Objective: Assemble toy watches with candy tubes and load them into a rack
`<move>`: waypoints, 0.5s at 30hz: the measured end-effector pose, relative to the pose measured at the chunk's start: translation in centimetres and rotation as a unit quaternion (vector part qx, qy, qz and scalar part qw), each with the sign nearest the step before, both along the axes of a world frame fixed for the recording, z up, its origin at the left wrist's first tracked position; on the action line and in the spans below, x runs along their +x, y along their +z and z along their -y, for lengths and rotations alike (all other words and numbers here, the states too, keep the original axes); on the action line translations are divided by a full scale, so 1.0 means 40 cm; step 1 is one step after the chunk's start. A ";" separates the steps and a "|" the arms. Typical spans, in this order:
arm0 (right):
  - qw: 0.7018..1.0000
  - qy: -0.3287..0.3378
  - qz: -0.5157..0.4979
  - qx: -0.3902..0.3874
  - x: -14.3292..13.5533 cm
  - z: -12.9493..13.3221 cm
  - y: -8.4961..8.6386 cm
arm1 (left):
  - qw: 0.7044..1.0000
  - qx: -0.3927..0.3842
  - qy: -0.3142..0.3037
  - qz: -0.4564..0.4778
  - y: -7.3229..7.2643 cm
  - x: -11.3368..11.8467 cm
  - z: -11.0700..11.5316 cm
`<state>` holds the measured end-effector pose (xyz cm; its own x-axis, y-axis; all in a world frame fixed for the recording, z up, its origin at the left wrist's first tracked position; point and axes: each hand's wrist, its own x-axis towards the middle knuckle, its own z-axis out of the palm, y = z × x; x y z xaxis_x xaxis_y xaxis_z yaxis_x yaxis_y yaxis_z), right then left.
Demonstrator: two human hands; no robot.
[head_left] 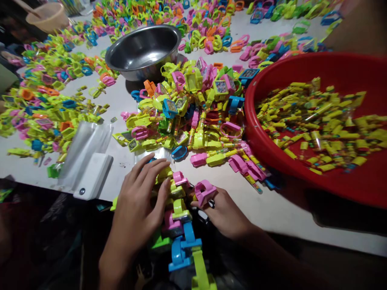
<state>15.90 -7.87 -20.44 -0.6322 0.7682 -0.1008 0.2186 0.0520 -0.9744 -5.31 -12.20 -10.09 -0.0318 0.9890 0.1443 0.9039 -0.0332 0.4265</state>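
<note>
A row of toy watches (180,209) in yellow, pink, blue and green hangs over the table's near edge. My left hand (140,195) curves over its upper part, fingers bent across the watches and thumb along their near side. To the right, my right hand (225,213) is closed with a pink toy watch (204,191) at its fingers. A black and white item (203,215) shows partly under that hand; its kind is unclear. Just beyond both hands lies a heap of toy watches (193,117), mixed with clear candy-filled tubes.
At right, a large red basin (252,108) holds many yellow-wrapped candy tubes. A steel bowl (143,52) stands behind the heap. Clear plastic bags (86,149) and a white power bank (93,176) lie at left. More toy watches (48,104) cover the far table, near a beige tub (48,18).
</note>
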 end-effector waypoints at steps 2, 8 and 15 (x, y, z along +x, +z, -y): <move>0.998 0.024 0.016 0.054 0.004 -0.003 -0.004 | 1.000 0.000 -0.001 -0.003 0.000 0.000 -0.001; 0.968 0.108 0.061 0.216 -0.006 -0.011 -0.012 | 1.000 -0.004 0.005 -0.002 -0.001 0.005 0.000; 0.929 0.164 0.125 0.308 -0.022 -0.018 0.001 | 1.000 -0.005 0.005 -0.003 -0.003 0.004 0.005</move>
<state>15.03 -7.13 -20.39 -0.8578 0.5001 0.1182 0.3089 0.6856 -0.6592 -5.15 -12.40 -10.23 -0.0405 0.9900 0.1348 0.9068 -0.0203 0.4212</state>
